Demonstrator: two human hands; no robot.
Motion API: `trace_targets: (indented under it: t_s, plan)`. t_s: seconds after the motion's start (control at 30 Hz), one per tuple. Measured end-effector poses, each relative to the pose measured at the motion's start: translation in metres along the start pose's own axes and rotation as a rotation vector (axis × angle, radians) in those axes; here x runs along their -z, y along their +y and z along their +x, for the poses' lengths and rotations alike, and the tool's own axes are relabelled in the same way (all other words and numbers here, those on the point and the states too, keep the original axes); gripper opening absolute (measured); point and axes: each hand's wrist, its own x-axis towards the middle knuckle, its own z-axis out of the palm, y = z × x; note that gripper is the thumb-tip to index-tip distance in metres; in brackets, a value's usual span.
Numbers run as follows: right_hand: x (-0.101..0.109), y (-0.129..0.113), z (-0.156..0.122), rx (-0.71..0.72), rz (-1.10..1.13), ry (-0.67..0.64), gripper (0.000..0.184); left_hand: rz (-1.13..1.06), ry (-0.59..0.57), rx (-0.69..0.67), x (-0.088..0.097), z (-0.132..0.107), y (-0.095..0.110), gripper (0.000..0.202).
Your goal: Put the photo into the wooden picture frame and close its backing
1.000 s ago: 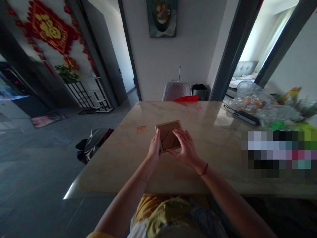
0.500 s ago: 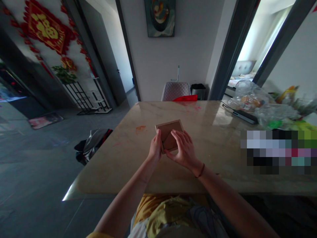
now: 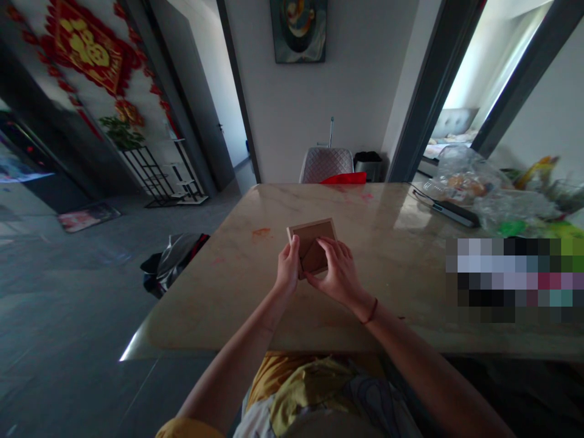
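Observation:
A small square wooden picture frame lies back-up on the marble table, its brown backing board showing. My left hand grips the frame's near left edge, thumb on top. My right hand rests on the backing board with fingers curled, fingertips pressing near the frame's right part. Both hands cover the near half of the frame.
Clear plastic bags of food and a dark flat device lie at the table's right. A quilted chair with a red item stands at the far edge. A dark bag sits on the floor to the left.
My right hand's fingers have curled and drawn slightly nearer over the backing board. The frame and my left hand stay almost in place.

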Motion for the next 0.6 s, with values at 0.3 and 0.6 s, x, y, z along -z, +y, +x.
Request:
trace_targets:
  t_s: [0.3,0.6]
  plan:
    - [0.006,0.016,0.004,0.036,-0.024,-0.115,0.069,0.047,-0.02,0.044,0.003,0.005,-0.003,0.057]
    - [0.024,0.035,0.02,0.216,-0.05,-0.415,0.044,0.057,-0.101,0.266,0.014,0.012,-0.001,0.042]
